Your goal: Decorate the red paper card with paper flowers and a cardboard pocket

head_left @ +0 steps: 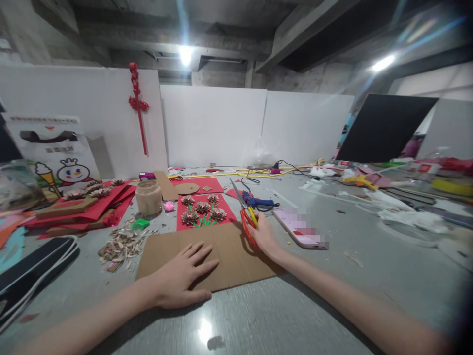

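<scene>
Cardboard (234, 266) at the dial's centre, lying flat on the grey table (295, 315): pressing on it from seven o'clock with the left hand (186, 278), palm down, spreading the fingers and pinching nothing. Curling the right hand (264, 234) at two o'clock round the red-and-yellow handles of scissors (243, 215), pointing the blades away toward eleven; failing to tell whether the blades are parting. Seeing a heap of scraps (121, 249) at nine, with a green lump (140, 224) beside it. Passing a phone (299, 228) between two and three, showing a blocked-out patch with nothing legible. Facing a red card (231, 218) at twelve, bearing layered flowers (203, 207) and green stems. Noting a blue glue gun (260, 202) at one. Meeting a cloudy jar (148, 199) at ten, then red sheets (120, 198) piling up farther out. Looking beyond to a white bag (79, 143) at ten, displaying a crowned snowman, an ice-cream cone and dark lettering, blurring too much for reading. Spotting a red bottle label (424, 168) at two, again blurring past reading. Ending at white panels (214, 125) around twelve, with a red hanging ornament (138, 106) at eleven and a black panel (388, 128) leaning at two.
</scene>
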{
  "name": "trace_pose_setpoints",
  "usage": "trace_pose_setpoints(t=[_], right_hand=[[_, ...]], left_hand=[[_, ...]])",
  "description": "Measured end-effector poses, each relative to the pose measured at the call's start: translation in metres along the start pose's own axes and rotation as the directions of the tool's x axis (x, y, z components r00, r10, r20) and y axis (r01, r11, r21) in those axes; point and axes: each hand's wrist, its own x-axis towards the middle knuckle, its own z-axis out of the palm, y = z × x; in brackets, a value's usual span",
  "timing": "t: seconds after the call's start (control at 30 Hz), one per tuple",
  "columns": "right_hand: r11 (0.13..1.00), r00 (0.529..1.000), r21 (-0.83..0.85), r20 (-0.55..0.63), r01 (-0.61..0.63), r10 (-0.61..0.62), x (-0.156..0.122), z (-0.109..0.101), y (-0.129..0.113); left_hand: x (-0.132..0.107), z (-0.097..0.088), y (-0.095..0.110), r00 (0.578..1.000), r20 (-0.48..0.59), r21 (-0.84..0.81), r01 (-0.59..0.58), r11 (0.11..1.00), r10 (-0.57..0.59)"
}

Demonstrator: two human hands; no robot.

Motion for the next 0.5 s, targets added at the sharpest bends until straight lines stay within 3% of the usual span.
trace_pose_setpoints(t=[0.5], right_hand=[[0.988,0.992,-0.094,-0.029,-0.124,0.122,0.013,-0.009,0.014]], left_hand=[[0.001,-0.007,-0.001,0.999,0.05,0.031,-0.013,0.999,0.012]])
